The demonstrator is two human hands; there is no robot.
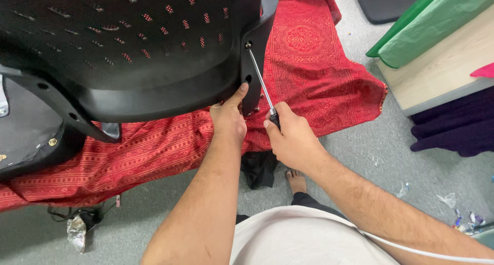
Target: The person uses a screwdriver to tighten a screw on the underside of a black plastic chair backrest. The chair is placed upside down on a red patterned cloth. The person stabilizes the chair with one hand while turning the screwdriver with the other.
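Observation:
A black plastic chair back (139, 54) with small slots fills the upper left, lying over a red patterned cloth (309, 59). My left hand (228, 118) grips the chair back's lower edge, thumb raised against a screw hole. My right hand (292, 137) is closed around the black handle of a screwdriver (260, 79). Its thin metal shaft slants up and left, with the tip set in a hole on the chair back's right side strip.
A black seat part (31, 131) with a brass fitting lies at the left. At the right stands a wooden board (442, 64) with green cloth and dark purple fabric (458, 128). Scraps of wrapper litter the grey floor. My bare foot (297, 181) shows below.

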